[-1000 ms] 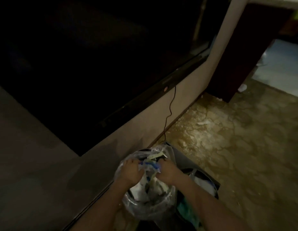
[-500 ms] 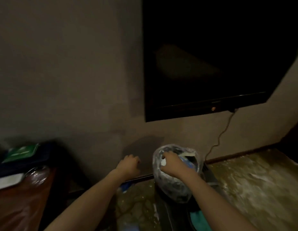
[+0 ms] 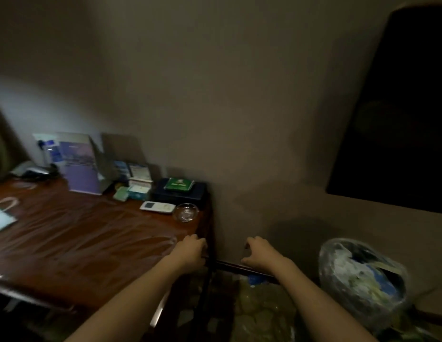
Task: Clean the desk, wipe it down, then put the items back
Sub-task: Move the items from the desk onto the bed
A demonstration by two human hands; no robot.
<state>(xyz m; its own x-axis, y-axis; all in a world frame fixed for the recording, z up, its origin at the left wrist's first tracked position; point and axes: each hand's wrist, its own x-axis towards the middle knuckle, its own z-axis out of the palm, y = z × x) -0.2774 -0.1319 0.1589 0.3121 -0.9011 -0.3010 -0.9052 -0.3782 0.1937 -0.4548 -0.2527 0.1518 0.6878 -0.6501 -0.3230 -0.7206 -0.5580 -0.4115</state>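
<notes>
Hands [image 3: 224,253] loosely curled, empty, desk [image 3: 91,243] left, full trash bag [image 3: 360,280] right

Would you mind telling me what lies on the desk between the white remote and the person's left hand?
In the head view, only the glass ashtray sits just right of the white remote; from there down to the left hand, the desk shows bare wood.

Right hand [image 3: 260,254] releasing the rubbish bag [image 3: 360,280], now apart, empty | left hand [image 3: 190,253] arriving over the desk [image 3: 79,238] corner | view swinging left.
</notes>
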